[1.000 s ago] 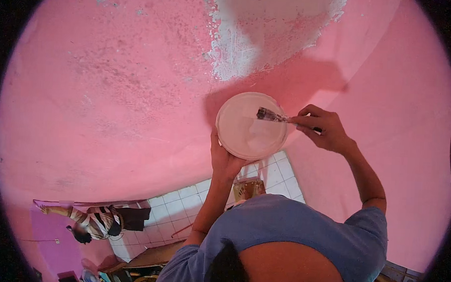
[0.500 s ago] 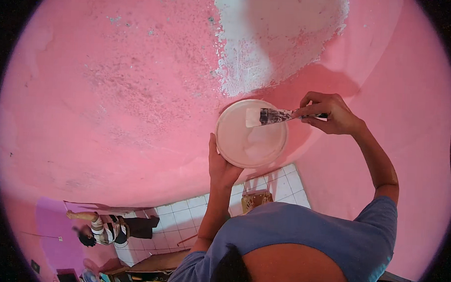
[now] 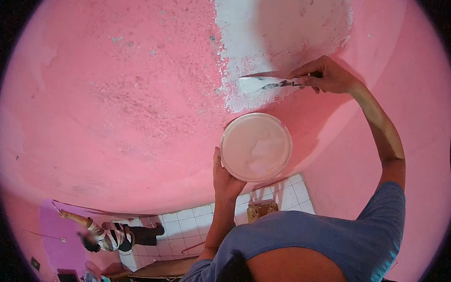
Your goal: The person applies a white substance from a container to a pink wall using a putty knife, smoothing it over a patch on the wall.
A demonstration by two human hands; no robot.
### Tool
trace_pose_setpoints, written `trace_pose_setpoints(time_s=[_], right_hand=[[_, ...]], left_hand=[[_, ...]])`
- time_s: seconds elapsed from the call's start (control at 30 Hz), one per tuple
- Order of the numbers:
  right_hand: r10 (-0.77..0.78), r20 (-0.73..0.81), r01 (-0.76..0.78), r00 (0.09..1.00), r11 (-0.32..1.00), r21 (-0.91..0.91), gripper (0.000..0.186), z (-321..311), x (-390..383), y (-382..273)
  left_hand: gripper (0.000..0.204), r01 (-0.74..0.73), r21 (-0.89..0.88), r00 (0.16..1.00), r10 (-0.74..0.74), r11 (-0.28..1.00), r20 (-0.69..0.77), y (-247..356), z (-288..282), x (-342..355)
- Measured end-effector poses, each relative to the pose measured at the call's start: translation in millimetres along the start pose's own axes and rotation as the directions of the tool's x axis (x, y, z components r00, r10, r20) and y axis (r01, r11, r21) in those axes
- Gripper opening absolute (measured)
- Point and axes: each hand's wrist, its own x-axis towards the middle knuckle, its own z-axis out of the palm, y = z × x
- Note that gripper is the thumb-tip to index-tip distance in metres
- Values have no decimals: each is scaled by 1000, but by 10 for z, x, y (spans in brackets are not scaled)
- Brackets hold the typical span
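My left hand [image 3: 228, 183] supports a round white lid [image 3: 237, 146] from below and its left side, with the thumb at the rim. A pool of pale wet paste [image 3: 266, 155] lies on it, right of the middle. Above the lid, my right hand [image 3: 333, 77] grips a putty knife [image 3: 262, 84], its smeared blade pointing left. That blade is at the lower part of a white-coated patch [image 3: 237, 29] on the pink wall [image 3: 143, 88]; whether its edge touches the surface I cannot make out fully. The knife's handle is mostly hidden by my fingers.
Below is a white tiled floor [image 3: 185, 226] with a small brownish stool-like object [image 3: 262, 210]. At the lower left another person [image 3: 115, 236] reaches toward a purple wall area [image 3: 63, 222]. Various items [image 3: 94, 278] crowd the bottom left edge.
My right hand has lifted the putty knife from over the lid up to the white patch on the wall. The lid sits slightly lower and further right in view.
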Motion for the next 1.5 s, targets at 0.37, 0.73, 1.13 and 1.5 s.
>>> trace_pose_setpoints(time_s=[0.37,0.73,1.13,1.5], right_hand=[[-431,15,345,902,700,-626,24,190,-279,-217],[-592,377,475,712,11,-880,29,-75,295,-574],[-630,453,531,631,-76,-844,29,23,389,-764],[-464,435,443,771,-99,-891,27,-278,258,-1186]], left_hand=[[54,-22,25,1000,23,999,-21,6,-16,-17],[53,25,-60,997,-21,998,78,10,-94,26],[55,-12,-31,1000,13,999,27,28,-133,70],[54,9,-59,999,-6,998,45,41,-168,58]])
